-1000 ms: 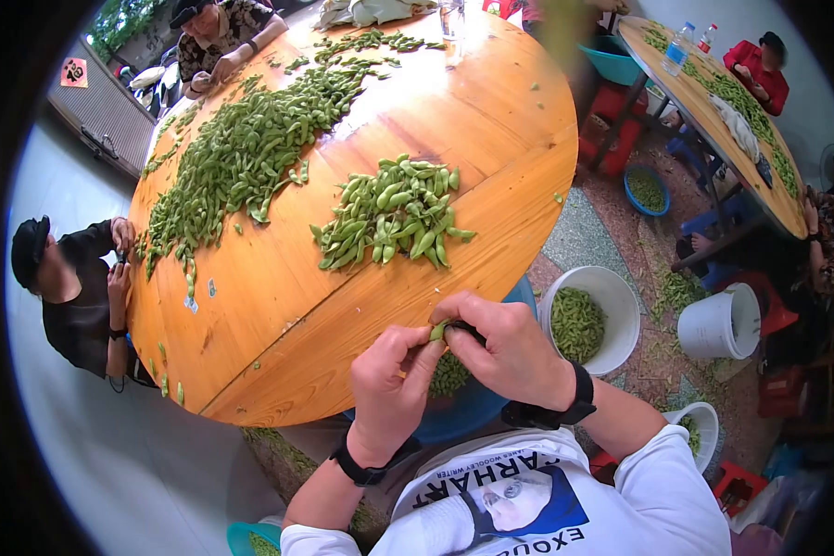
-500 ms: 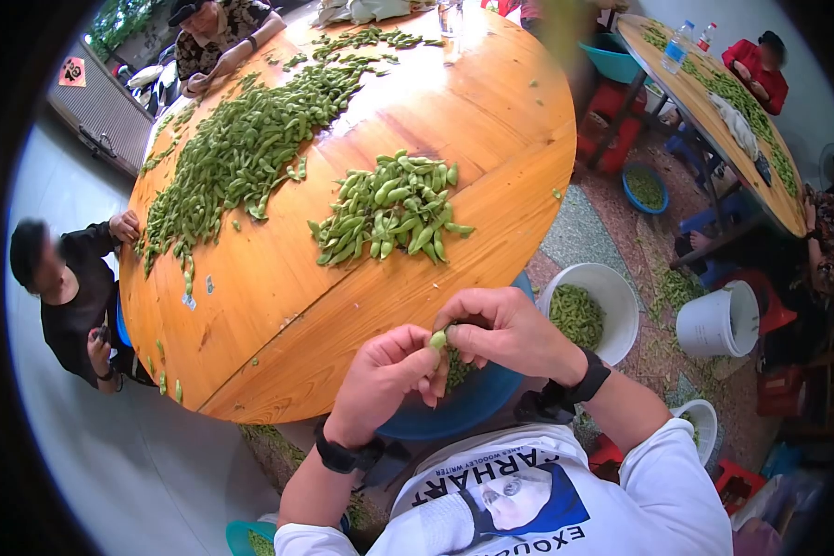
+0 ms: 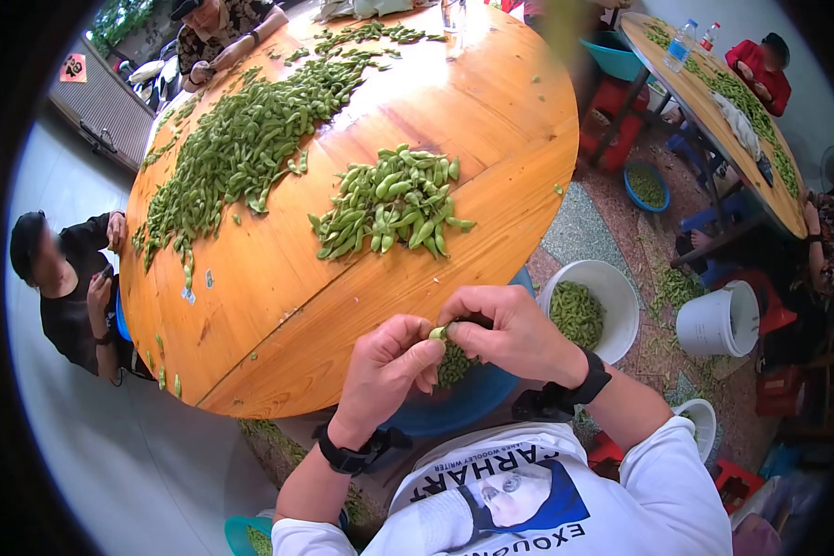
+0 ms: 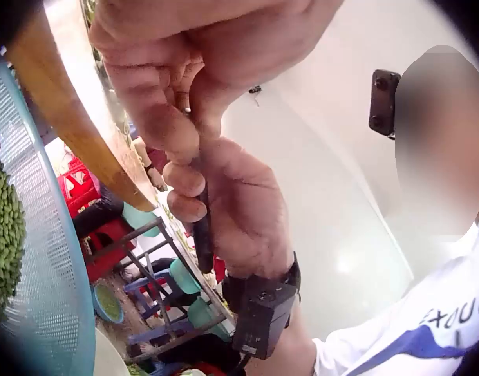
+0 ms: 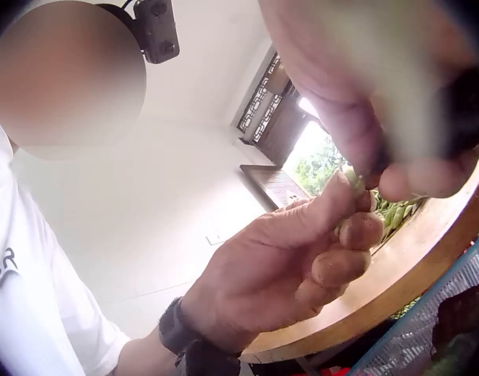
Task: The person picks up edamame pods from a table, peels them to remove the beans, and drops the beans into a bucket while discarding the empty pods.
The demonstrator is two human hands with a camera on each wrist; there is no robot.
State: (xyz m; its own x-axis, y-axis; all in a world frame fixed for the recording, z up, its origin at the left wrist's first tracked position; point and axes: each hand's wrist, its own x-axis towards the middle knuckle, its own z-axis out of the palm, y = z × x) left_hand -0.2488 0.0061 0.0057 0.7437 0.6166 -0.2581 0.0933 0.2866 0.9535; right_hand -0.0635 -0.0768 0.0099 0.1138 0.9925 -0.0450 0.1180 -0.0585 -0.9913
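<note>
In the head view my left hand [image 3: 387, 369] pinches a green pod [image 3: 437, 333] between thumb and fingers, above a blue basin [image 3: 463, 408]. My right hand [image 3: 508, 335] meets it at the pod. In the left wrist view the right hand [image 4: 243, 204] grips a slim dark tool [image 4: 203, 231]. The right wrist view shows the left hand [image 5: 282, 266] with the pod's tip [image 5: 350, 177] by its thumb. Shelled beans [image 3: 454, 366] lie in the basin. A small heap of pods [image 3: 389, 204] rests on the round wooden table [image 3: 296, 343].
A larger pod pile [image 3: 241, 148] spreads across the table's far left. White buckets [image 3: 621, 324] stand on the floor to the right. One person [image 3: 65, 296] sits at the left, another [image 3: 222, 32] at the far side. A second table [image 3: 713, 120] stands at upper right.
Both hands stay together above the basin and have shifted slightly, with the fingers rearranged around the pod. At the left, the seated person's hand has come off the table edge and down.
</note>
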